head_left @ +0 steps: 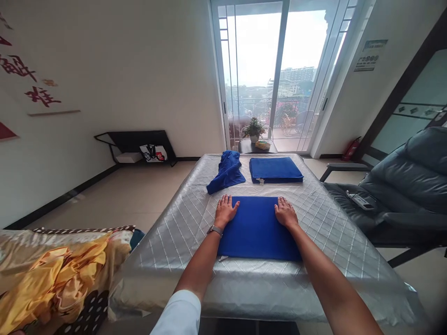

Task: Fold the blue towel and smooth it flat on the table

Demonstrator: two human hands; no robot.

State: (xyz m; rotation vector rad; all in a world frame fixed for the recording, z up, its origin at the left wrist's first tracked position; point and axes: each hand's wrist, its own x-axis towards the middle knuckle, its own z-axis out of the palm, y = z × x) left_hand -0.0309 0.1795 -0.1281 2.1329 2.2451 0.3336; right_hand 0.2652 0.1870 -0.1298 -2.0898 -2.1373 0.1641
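Note:
A folded blue towel (256, 228) lies flat on the silver quilted table cover (181, 232) right in front of me. My left hand (225, 210) rests flat on the towel's far left corner, fingers spread, a watch on the wrist. My right hand (285, 212) lies flat on the far right corner, fingers stretched out. Beyond them sits a neatly folded stack of blue towels (275, 170), and to its left a crumpled blue towel (226, 172).
A dark recliner chair (401, 186) with a remote on its arm stands close on the right. A yellow patterned cloth (59, 279) lies at lower left. A small table with a potted plant (254, 129) stands before the glass balcony doors.

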